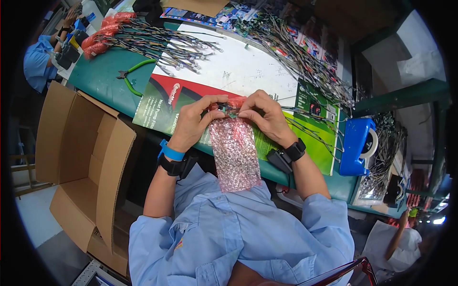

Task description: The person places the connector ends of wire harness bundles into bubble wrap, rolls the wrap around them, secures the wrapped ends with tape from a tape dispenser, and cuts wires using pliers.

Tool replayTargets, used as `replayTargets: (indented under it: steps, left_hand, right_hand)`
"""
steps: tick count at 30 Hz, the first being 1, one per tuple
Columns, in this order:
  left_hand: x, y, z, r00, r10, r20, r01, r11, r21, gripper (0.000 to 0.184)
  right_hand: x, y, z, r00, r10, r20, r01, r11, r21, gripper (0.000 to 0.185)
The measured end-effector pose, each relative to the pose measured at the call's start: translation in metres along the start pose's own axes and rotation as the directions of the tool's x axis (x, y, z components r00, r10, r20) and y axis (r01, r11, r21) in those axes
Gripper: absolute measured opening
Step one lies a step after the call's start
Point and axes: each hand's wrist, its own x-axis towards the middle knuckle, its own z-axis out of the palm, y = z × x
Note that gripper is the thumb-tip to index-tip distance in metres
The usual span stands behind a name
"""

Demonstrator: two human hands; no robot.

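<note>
A pink bubble wrap bag (234,157) hangs from my two hands over the table's front edge, down to my lap. My left hand (193,120) is closed, thumb and fingers pinching the bag's top left corner. With thumb and forefinger together, my right hand (268,116) grips the top right side of the same bag. Just behind the bag's mouth, between my hands, lies a red-wrapped bundle (236,101) with small dark and green parts; my fingers partly cover it. Dark wires (310,114) run out to the right beyond my right hand.
Green-handled cutters (133,76) lie left on the green table (95,78). Red-wrapped wire harnesses (157,43) are behind, with more loose harnesses (305,57) at right. A blue tape dispenser (355,145) stands right; an open cardboard box (81,143) is at left. Other people (40,62) work nearby.
</note>
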Motion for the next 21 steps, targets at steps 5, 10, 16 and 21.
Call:
replayTargets:
  steps: [5,10,16,21]
  left_hand:
    - [0.0009,0.0031,-0.0006,1.0,0.027,-0.001,-0.026,0.999,0.023,0.035]
    - [0.0004,0.0076,-0.0039,0.998,-0.031,0.049,0.029,0.999,0.036,0.034]
    - [0.0006,0.0101,-0.0042,0.997,-0.049,0.056,0.047,0.999,0.025,0.034]
    - [0.0009,0.0107,-0.0042,0.998,-0.035,0.057,0.034,0.999,0.022,0.035]
  right_hand:
    - [0.0041,-0.0014,0.0018,0.997,-0.073,-0.03,0.069,0.991,-0.117,0.008]
    - [0.0045,-0.0013,0.0017,0.994,-0.104,-0.03,0.097,0.981,-0.168,0.01]
    - [0.0044,-0.0026,0.0009,0.996,-0.086,-0.028,0.079,0.979,-0.185,0.01]
    - [0.0036,-0.001,0.0013,0.997,-0.076,-0.036,0.069,0.985,-0.16,0.01]
